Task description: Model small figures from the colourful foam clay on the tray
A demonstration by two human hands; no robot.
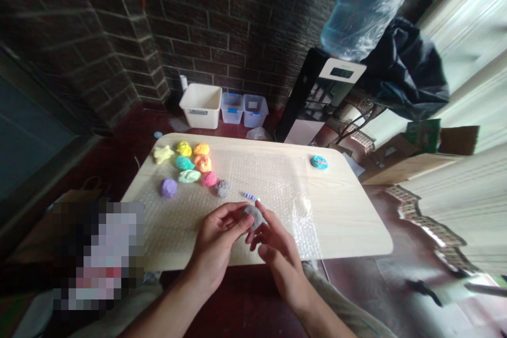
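Note:
My left hand pinches a flattened round piece of grey modelling clay between thumb and fingers, above the near part of the table. At the clay's right edge is my right hand, its fingers spread and partly curled around it, the thumb held apart. A small striped blue-and-white stick lies just beyond the hands. To its left sits a rough grey clay lump. Further left are a pink lump, a purple lump and several yellow, orange and green ones.
Bubble wrap covers much of the pale wooden table. A blue patterned round piece lies at the far right. Behind the table stand a white basket, two clear bins and a water dispenser. Cardboard boxes are at right.

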